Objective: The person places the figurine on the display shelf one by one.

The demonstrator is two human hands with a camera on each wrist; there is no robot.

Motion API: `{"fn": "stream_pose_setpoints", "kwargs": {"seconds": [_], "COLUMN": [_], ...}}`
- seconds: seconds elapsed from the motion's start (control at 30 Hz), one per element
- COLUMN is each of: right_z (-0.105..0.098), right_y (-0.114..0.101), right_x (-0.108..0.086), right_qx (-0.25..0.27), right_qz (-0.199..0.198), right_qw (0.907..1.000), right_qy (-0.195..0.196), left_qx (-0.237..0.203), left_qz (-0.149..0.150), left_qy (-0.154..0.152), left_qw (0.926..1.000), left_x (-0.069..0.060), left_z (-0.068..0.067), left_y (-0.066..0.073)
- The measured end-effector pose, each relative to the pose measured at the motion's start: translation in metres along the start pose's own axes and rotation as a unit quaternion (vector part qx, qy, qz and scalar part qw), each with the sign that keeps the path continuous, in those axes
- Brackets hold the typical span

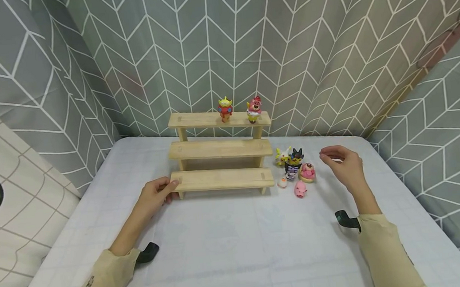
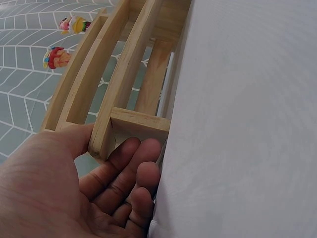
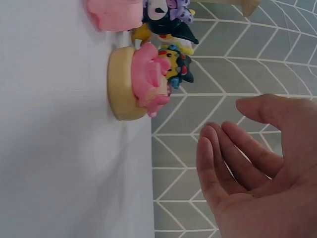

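Left hand (image 1: 156, 194) pinched the three-tier wooden stand (image 1: 220, 148); right hand (image 1: 344, 166) hung half-open, empty. One careless tug could've toppled that alien figurine (image 1: 225, 110), tbh.

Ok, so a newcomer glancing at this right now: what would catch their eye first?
Probably the three-tier wooden shelf on the table, with a red figure near the middle of its top tier and a pink bear near the right end. Next, the bright toys bunched just right of the shelf, a pink pig in front. The left hand grips the bottom tier's left end; the empty right hand hovers beyond the toys.
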State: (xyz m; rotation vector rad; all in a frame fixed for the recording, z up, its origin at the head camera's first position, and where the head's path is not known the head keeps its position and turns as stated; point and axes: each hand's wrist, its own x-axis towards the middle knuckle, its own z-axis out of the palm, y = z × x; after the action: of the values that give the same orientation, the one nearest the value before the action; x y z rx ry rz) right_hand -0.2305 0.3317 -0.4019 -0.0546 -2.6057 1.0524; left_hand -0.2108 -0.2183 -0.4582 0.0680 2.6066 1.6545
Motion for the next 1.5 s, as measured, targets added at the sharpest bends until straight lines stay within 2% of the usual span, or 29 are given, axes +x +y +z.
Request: {"fn": "stream_pose_setpoints", "kwargs": {"seconds": [0.17,0.27,0.4,0.63,0.9,1.17,1.5], "right_z": [0.005,0.008,0.011,0.018,0.023,0.025,0.009], "right_y": [0.007,0.009,0.011,0.02,0.024,0.024,0.022], "right_x": [0.0,-0.001,-0.001,-0.001,0.0,0.001,0.001], "right_qx": [-0.009,0.004,0.021,0.015,-0.009,-0.029,-0.029], "right_qz": [-0.006,-0.01,-0.014,-0.012,-0.013,-0.025,-0.023], "right_qw": [0.995,0.9901,0.9862,0.9787,0.978,0.9803,0.9904], "right_qy": [-0.1,-0.14,-0.163,-0.204,-0.208,-0.194,-0.133], "left_qx": [-0.01,-0.011,-0.008,-0.011,-0.005,-0.008,-0.008], "left_qz": [0.001,0.003,0.005,0.009,0.007,0.01,0.015], "left_qy": [0.0,0.002,0.004,-0.001,-0.002,0.002,0.003], "left_qw": [0.9999,0.9999,0.9999,0.9999,1.0,0.9999,0.9999], "left_x": [-0.001,-0.001,-0.001,0.001,0.002,0.001,-0.002], "left_z": [-0.001,-0.001,-0.002,-0.001,0.001,0.0,0.001], "left_y": [0.0,0.0,0.0,-0.002,-0.003,-0.003,-0.001]}}
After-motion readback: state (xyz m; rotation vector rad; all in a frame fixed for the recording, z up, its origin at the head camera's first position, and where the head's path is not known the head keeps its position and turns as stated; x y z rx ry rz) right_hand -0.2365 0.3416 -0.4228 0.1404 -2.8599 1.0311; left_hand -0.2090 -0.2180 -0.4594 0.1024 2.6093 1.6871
